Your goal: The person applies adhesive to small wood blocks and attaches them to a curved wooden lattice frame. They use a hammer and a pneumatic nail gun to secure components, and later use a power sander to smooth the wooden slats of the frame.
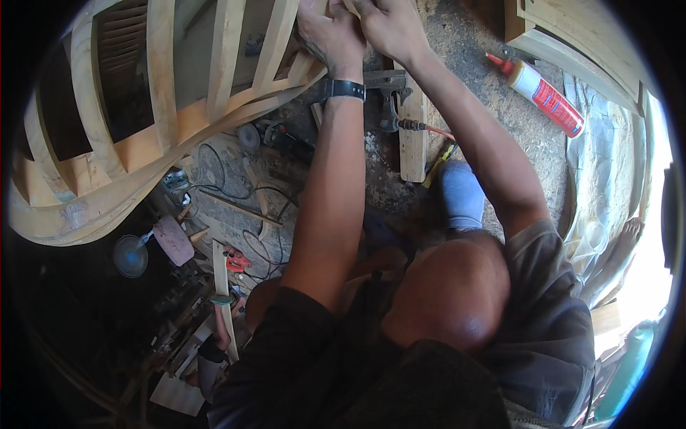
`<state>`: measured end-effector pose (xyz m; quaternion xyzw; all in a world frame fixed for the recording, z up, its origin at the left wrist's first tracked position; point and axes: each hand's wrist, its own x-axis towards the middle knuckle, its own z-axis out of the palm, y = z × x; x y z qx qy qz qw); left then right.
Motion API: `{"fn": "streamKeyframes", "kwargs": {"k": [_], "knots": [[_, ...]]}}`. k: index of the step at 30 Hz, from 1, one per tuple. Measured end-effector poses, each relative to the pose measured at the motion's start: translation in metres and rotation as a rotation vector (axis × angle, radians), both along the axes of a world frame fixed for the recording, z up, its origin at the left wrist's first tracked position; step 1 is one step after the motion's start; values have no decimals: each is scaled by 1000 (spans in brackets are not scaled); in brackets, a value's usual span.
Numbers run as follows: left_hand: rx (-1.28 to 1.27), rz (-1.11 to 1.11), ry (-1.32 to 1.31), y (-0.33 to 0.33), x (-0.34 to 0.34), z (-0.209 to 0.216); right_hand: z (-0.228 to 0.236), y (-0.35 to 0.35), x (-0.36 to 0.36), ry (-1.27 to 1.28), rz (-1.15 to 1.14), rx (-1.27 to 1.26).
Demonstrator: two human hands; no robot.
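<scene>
At the top edge, my left hand (333, 36) and my right hand (393, 30) work close together, both with fingers bent and closed. A bit of pale wood shows between them, but the picture's edge cuts off their fingertips and most of what they hold. Just left of my left hand stands a curved wooden frame (114, 154) with several upright slats (161, 71). Below my hands, a metal air tool (389, 104) with an orange hose (439, 131) lies across a short wooden board (413, 146).
A white-and-red glue bottle (547, 100) lies at right, near a wooden box-like piece (572, 46). By my blue-covered foot (461, 193) is a yellow-and-black hand tool (437, 166). An angle grinder (279, 139), cords and a red tool (237, 259) lie left. Another person's arm (220, 329) shows lower left.
</scene>
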<state>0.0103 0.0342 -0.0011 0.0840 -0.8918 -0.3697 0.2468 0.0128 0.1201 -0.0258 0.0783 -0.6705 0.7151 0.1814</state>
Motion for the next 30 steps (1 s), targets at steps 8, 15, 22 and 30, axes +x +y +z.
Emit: {"fn": "streamKeyframes", "kwargs": {"k": [8,15,22,30], "knots": [[112,-205,-113,-35,6,-1,-63,49,118,-237,-113,382],[-260,-465,-408,-79,56,41,-64,54,190,-13,408,541],[185,-399,-513,-134,115,66,-85,-30,250,31,1307,1192],[67,-342,-699,-154,162,21,-56,43,244,-140,1184,1577]]}}
